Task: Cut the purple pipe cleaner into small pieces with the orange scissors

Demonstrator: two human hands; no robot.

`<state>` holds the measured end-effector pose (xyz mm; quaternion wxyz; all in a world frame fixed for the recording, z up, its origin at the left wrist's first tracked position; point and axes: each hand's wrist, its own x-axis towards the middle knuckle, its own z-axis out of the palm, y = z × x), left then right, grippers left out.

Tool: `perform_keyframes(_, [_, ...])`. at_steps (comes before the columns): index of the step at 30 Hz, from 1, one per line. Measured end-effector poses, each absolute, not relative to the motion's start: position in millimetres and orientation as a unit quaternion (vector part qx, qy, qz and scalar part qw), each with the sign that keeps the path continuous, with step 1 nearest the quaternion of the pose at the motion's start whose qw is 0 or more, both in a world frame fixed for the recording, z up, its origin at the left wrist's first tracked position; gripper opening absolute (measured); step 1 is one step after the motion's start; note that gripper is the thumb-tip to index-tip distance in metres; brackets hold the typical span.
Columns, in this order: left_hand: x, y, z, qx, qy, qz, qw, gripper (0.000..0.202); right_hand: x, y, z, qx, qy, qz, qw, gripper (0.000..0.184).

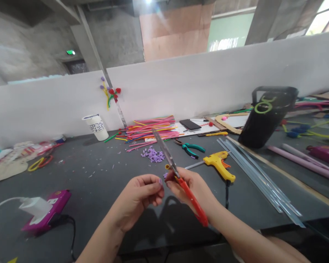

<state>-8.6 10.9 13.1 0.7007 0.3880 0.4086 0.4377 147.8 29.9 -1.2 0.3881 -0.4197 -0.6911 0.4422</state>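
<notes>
My right hand [190, 184] is closed around red-handled scissors [192, 201], their blades pointing up and away to the left. Close beside it, my left hand [142, 190] has its thumb and forefinger pinched on a tiny purple piece [160, 180]. The two hands are near each other above the dark table. Beyond them lies a small heap of cut purple pieces [153, 155]. Another few purple bits [165, 175] show between the hands, partly hidden by my right fingers. A small yellow ring-shaped end [167, 167] shows by the blades; what it belongs to is hidden.
Behind the heap lie pink and yellow fuzzy stems [150, 129]. Teal pliers [192, 148], a yellow glue gun [218, 164] and clear glue sticks [263, 179] lie rightward. A black bottle [265, 118] stands behind them. Leftward are a white cup [96, 128] and a purple power strip [55, 204].
</notes>
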Motion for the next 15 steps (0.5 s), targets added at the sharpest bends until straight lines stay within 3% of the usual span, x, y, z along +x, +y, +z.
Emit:
perform_keyframes(5, [-4.8, 13.1, 9.1, 0.422, 0.417, 0.389, 0.705, 0.007, 146.0, 33.7, 0.2, -0.405, -0.634, 0.548, 0.365, 0.008])
perform_keyframes(15, [-3.2, 14.7, 3.4, 0.485, 0.457, 0.382, 0.640, 0.011, 148.7, 36.3, -4.4, -0.416, -0.649, 0.536, 0.345, 0.002])
